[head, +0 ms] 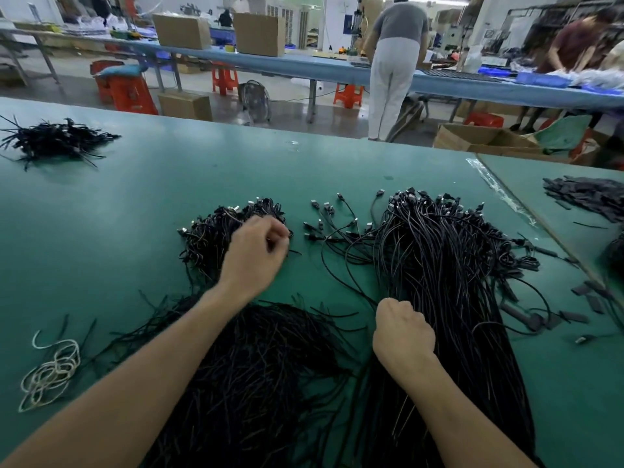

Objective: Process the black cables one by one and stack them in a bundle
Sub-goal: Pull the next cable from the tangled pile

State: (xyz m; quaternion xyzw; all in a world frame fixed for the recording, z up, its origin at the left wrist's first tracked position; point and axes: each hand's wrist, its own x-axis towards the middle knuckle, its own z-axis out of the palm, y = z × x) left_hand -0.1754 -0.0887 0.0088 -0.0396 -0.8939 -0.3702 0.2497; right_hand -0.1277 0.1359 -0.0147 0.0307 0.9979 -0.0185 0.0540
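Observation:
Two masses of thin black cables lie on the green table [141,184]. The left bundle [216,231] has its plug ends bunched at the top and its tails [256,366] fanned toward me. My left hand [256,251] hovers over that bundle's upper right with fingers curled, pinching a thin cable. The larger right pile [449,265] runs lengthwise from its plugs down past the table's near edge. My right hand [401,332] is a fist at this pile's left edge, gripping cable strands. A few loose cables [337,228] lie between the two masses.
A small black pile [54,140] sits far left. White string loops [50,369] lie near left. Black flat tags [587,197] are heaped on the adjoining table at right, with some scattered [587,298] by the big pile. People work at benches beyond.

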